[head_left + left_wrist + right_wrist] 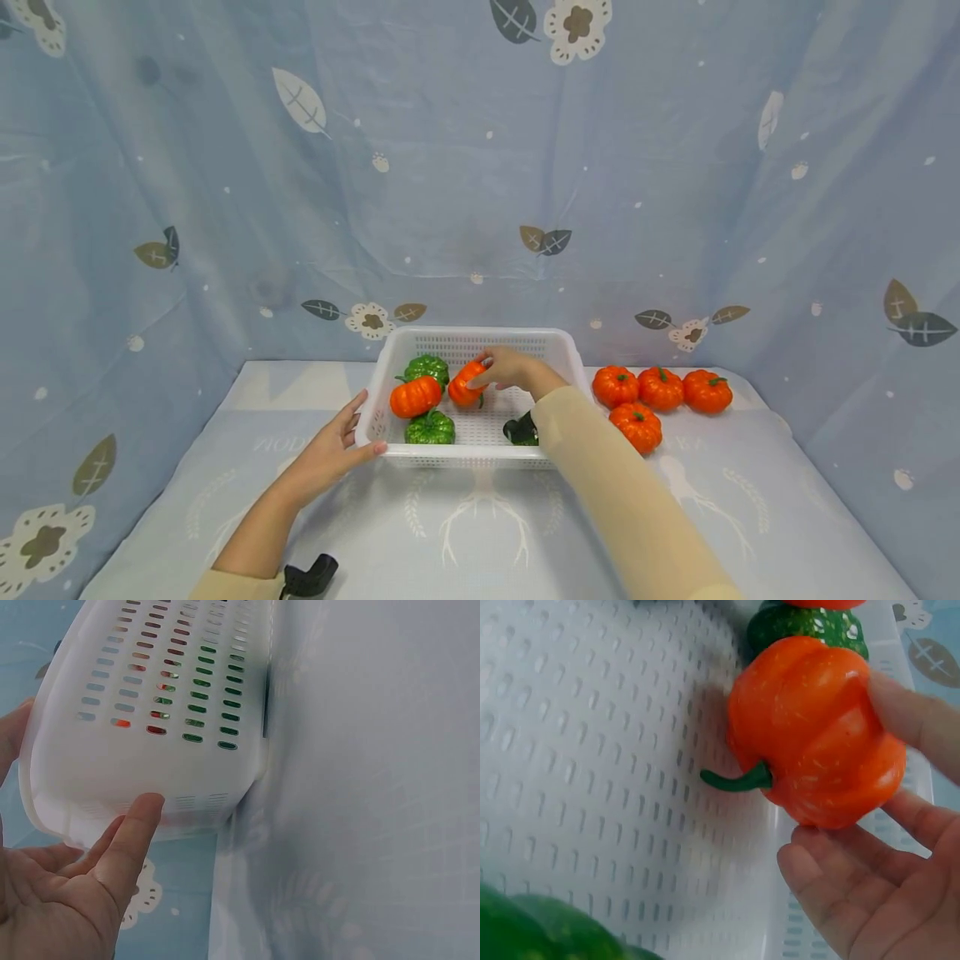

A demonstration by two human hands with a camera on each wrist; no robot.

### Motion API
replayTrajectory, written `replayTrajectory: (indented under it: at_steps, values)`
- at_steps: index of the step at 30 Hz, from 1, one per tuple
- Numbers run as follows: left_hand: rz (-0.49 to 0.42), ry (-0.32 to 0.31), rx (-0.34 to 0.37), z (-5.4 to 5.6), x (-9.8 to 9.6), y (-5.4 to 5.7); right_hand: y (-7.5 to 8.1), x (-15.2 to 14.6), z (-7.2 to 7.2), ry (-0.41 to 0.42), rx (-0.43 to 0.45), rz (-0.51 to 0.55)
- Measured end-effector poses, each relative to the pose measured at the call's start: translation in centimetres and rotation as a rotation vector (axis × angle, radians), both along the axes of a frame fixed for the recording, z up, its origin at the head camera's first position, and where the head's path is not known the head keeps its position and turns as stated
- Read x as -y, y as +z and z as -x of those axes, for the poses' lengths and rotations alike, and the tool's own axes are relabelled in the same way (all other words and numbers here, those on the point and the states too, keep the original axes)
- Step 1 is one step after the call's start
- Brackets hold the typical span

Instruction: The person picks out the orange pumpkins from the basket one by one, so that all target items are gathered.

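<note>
My right hand (512, 372) reaches into a white perforated basket (480, 452) and holds a small orange pumpkin (817, 735) between thumb and fingers; its curved green stem points away from the palm. Beside it in the basket lie another orange pumpkin (415, 397) and two green pumpkins, one behind (427, 369) and one in front (431, 428). A further green pumpkin (547, 930) is toward the basket's right end, partly hidden in the head view. My left hand (324, 454) touches the basket's front left corner, thumb at the rim and fairly straight fingers along the outside.
Several orange pumpkins (662, 389) sit in a cluster on the table just right of the basket. A blue patterned cloth (465, 167) hangs behind and at both sides. Black wrist-worn gear (311, 575) shows at the left forearm.
</note>
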State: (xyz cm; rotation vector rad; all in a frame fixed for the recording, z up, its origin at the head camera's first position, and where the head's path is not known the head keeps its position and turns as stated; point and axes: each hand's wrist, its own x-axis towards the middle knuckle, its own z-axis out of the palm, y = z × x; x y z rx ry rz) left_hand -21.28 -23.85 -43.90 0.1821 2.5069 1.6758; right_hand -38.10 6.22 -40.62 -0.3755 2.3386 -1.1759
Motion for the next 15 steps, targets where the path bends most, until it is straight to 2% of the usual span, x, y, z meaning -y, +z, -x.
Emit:
replayTrajectory:
  at_steps: [9, 15]
  values:
    - [0.002, -0.004, 0.0, 0.0, 0.0, 0.1, -0.2, 0.3, -0.1, -0.02, -0.034, 0.004]
    - [0.002, -0.005, 0.0, -0.1, 0.0, 0.1, 0.9, 0.1, -0.5, 0.012, -0.079, 0.006]
